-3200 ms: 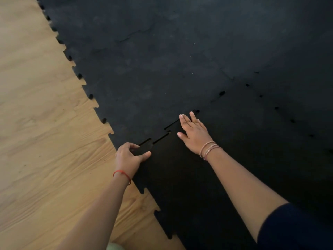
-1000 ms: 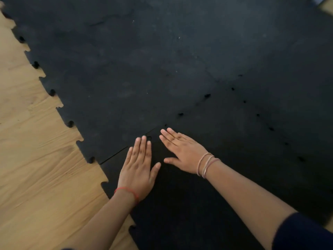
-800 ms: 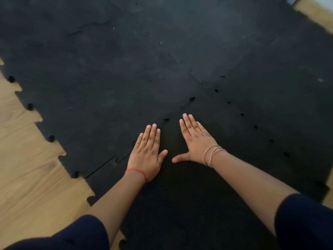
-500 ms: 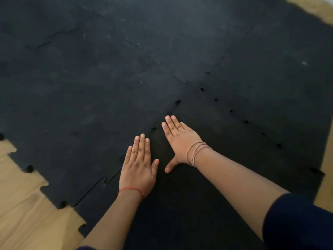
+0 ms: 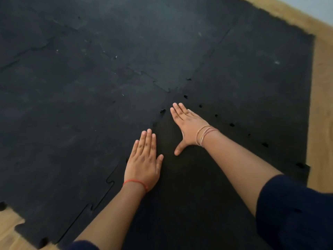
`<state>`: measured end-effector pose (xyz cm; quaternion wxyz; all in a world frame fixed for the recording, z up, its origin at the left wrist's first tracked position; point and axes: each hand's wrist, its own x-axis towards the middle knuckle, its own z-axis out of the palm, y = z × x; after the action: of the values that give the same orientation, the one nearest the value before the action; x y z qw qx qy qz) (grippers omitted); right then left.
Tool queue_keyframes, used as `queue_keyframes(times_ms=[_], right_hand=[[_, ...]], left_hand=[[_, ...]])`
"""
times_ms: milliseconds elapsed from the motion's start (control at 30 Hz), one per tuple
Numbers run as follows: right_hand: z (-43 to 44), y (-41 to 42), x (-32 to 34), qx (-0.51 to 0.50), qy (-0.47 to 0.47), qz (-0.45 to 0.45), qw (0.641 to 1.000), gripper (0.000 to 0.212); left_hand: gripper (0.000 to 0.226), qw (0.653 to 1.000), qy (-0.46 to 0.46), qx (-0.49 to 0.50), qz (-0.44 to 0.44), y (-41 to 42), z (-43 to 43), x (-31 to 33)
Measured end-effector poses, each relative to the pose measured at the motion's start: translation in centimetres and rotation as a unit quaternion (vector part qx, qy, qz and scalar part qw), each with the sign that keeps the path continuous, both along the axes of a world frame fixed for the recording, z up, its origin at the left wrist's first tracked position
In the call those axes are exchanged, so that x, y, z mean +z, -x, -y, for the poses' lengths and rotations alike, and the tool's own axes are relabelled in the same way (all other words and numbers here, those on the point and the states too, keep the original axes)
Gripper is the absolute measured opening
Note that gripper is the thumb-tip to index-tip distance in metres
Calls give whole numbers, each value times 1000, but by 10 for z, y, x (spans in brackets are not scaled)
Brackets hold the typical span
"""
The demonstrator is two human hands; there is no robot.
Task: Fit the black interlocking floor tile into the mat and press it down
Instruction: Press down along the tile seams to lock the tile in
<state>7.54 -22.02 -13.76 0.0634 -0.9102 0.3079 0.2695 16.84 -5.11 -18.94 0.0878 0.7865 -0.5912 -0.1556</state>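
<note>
Hands (image 5: 144, 159) flat on rubber tile (image 5: 189, 177), jigsaw-toothed edges

Light wooden floor (image 5: 322, 98) is seen along the right edge and at the lower left corner. A pale strip of wall (image 5: 324, 9) is glimpsed at the upper right.

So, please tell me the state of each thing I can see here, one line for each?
Black tile: lying flat in the mat, seam at its left edge still visible.
Mat: laid flat on the wooden floor.
Left hand: open, palm flat on the tile.
Right hand: open, palm flat near the tile's far corner.
</note>
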Motion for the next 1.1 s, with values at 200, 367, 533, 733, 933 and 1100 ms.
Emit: queue_keyframes(times_ms=[200, 367, 533, 733, 933, 1100], right_hand=[[12, -17, 1, 21, -4, -76, 997, 143], [25, -41, 18, 8, 7, -66, 998, 111], [58, -21, 19, -192, 2, 74, 979, 123], [31, 12, -11, -255, 24, 168, 952, 119], [24, 16, -13, -225, 36, 106, 968, 112], [17, -2, -10, -94, 36, 52, 994, 114]], left_hand=[[60, 999, -34, 0, -7, -1, 3, -1], [60, 999, -34, -4, 7, -1, 6, 4], [62, 1000, -2, 5, 14, 0, 1, -3], [66, 1000, 6, 12, 3, 2, 0, -2], [65, 1000, -21, -3, -6, 0, 1, 0], [65, 999, -36, -6, 2, 1, 2, 2]])
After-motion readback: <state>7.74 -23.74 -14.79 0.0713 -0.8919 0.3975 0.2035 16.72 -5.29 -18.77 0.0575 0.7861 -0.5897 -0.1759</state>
